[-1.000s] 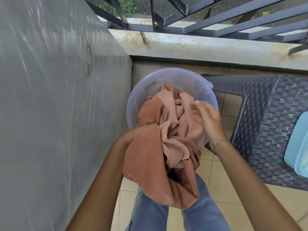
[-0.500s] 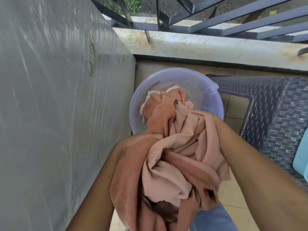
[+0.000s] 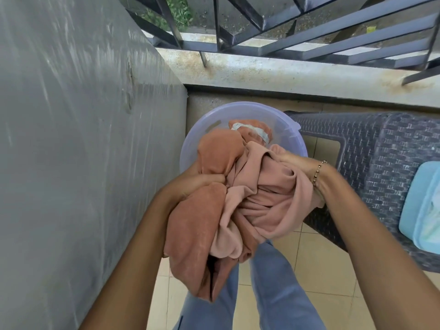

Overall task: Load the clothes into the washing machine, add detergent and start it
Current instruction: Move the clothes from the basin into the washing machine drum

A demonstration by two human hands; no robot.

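My jeans (image 3: 273, 294) show at the bottom of the view, over pale floor tiles (image 3: 333, 306). Just above them hangs the bundle of clothes (image 3: 238, 198), which I take as my landmark: a rust-coloured piece on its left side drooping down in front of my legs, and a paler pink piece bunched across its middle and right.

My left hand (image 3: 202, 182) is on the bundle's left flank, fingers curled shut into the rust cloth, partly buried under a fold. My right hand (image 3: 292, 160) is on the bundle's upper right, closed over the pink cloth with the fingers tucked into it; a beaded bracelet (image 3: 317, 172) sits on that wrist. Both hands carry the bundle between them, lifted clear of the floor.

Directly behind the bundle is a translucent lilac basin (image 3: 281, 125), its near rim hidden by the cloth. More rust cloth with a pale strap lies inside it, touching the top of what I hold; I cannot tell whether that piece is lifted or resting in the basin.

Left of the bundle rises a grey wall (image 3: 83, 139). Right of it stands a dark woven-pattern plastic piece of furniture (image 3: 381, 151) with a light blue container (image 3: 423, 206) on it. Beyond the basin run a stained concrete ledge (image 3: 285, 72) and dark metal railings (image 3: 309, 32).
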